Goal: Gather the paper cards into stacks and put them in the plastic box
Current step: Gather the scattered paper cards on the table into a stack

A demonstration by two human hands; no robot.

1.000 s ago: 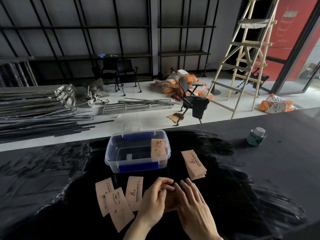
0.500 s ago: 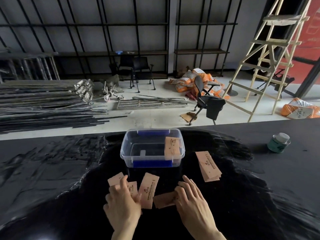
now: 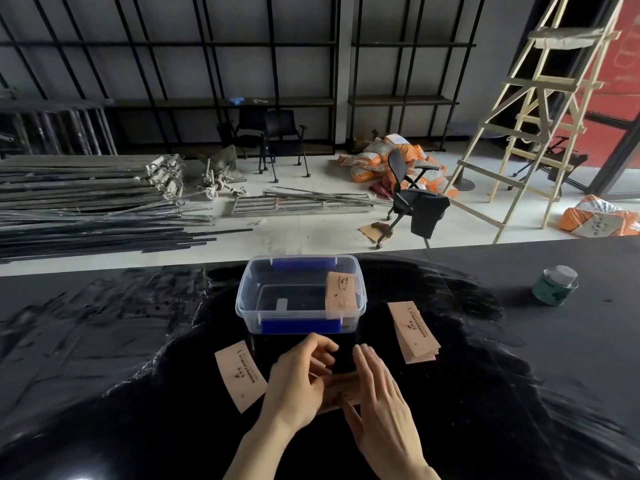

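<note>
A clear plastic box [image 3: 246, 306] with blue latches stands on the black table, a tan paper card [image 3: 341, 295] leaning inside its right end. Just in front of the box, my left hand [image 3: 298, 379] and my right hand [image 3: 381, 400] meet over a small bunch of tan cards [image 3: 341, 388]. The left fingers pinch the bunch from the left; the right hand lies flat on it. One loose card [image 3: 240, 374] lies left of my hands. A fanned stack of cards [image 3: 414, 332] rests to the right of the box.
A green tin with a pale lid [image 3: 555, 286] stands at the far right of the black table [image 3: 104, 341]. Beyond the table edge are metal bars, chairs, orange sacks and a wooden ladder on the floor.
My left hand slid right from the loose cards to meet my right hand, bringing cards with it. Only one loose card now lies on the left. The view shifted slightly.
</note>
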